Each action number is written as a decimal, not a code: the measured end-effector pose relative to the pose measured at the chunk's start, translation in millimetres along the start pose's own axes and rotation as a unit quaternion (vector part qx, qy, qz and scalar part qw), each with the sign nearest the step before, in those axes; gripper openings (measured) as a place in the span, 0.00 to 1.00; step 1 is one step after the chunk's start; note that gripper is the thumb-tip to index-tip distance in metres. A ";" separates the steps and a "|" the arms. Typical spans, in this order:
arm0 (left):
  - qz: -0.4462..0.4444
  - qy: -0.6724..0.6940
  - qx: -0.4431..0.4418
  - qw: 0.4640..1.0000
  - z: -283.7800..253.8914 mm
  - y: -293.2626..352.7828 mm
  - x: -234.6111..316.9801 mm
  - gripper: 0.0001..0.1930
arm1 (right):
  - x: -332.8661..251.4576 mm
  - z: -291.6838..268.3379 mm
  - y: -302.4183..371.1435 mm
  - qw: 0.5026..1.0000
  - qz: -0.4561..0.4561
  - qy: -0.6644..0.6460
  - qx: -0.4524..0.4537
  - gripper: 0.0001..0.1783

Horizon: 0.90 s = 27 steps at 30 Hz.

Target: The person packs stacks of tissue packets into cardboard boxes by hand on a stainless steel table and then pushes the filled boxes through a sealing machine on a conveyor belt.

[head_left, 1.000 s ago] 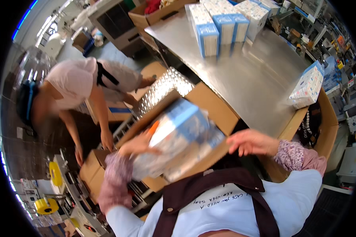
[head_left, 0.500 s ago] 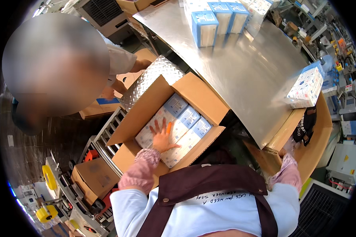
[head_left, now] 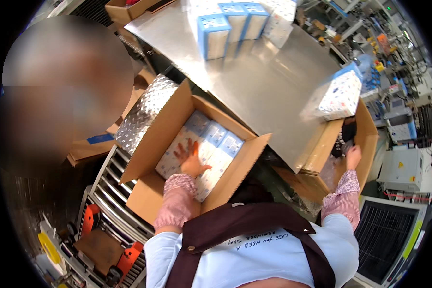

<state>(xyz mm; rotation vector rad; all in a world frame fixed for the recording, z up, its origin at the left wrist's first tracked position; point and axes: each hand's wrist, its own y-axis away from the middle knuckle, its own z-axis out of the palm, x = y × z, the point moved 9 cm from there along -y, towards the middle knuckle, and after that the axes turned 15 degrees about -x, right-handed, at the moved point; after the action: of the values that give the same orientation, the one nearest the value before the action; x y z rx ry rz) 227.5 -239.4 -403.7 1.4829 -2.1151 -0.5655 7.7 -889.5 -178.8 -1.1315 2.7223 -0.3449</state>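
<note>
My left hand (head_left: 192,160) lies open with spread fingers on a layer of wrapped packs (head_left: 209,158). They are white with small coloured marks and blue ends, and fill part of an open cardboard box (head_left: 149,191). A bit of orange shows at one finger. At the right, my right hand (head_left: 353,156) reaches into a second open carton (head_left: 368,127). Its fingers are curled beside a black item with white lettering (head_left: 345,132) and some clear plastic (head_left: 328,172); what they hold is hidden.
A steel table (head_left: 269,96) carries several upright blue-and-white packs (head_left: 215,41); one more pack (head_left: 341,96) stands at its right corner. The box rests by a roller conveyor (head_left: 111,180) and a tread-plate metal sheet (head_left: 146,113). Another person (head_left: 81,134) is close at the left.
My right hand has moved from the right carton's near edge deeper inside it. My left hand stays spread on the packs. The whole view has shifted, and the other person's arms no longer show clearly.
</note>
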 end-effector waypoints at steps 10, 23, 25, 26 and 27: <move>-0.027 -0.012 -0.058 0.998 1.9 6.3 -1.9 0.53 | -450.7 -52.7 116.2 0.600 -0.253 -0.624 -0.432 0.07; 0.179 0.244 0.244 0.921 -366.3 -1.4 66.2 0.29 | -614.8 14.0 -265.0 0.839 -0.408 -0.334 -0.132 0.27; 0.117 0.095 0.412 0.899 -431.5 -57.4 77.8 0.42 | -667.7 55.2 -298.4 0.887 -0.384 -0.207 -0.150 0.40; 0.072 0.116 0.327 0.935 -431.5 -104.2 63.3 0.47 | -698.7 63.2 -284.7 0.887 -0.375 -0.138 -0.230 0.41; 0.034 0.140 0.236 0.961 -429.2 -141.1 53.3 0.51 | -711.3 66.5 -271.4 0.881 -0.356 -0.062 -0.306 0.43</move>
<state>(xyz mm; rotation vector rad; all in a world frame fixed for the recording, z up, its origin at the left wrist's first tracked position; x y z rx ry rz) 577.2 -358.5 -138.2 1.6084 -2.1470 0.1881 702.4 -577.2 -117.2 -2.2144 2.2323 0.5449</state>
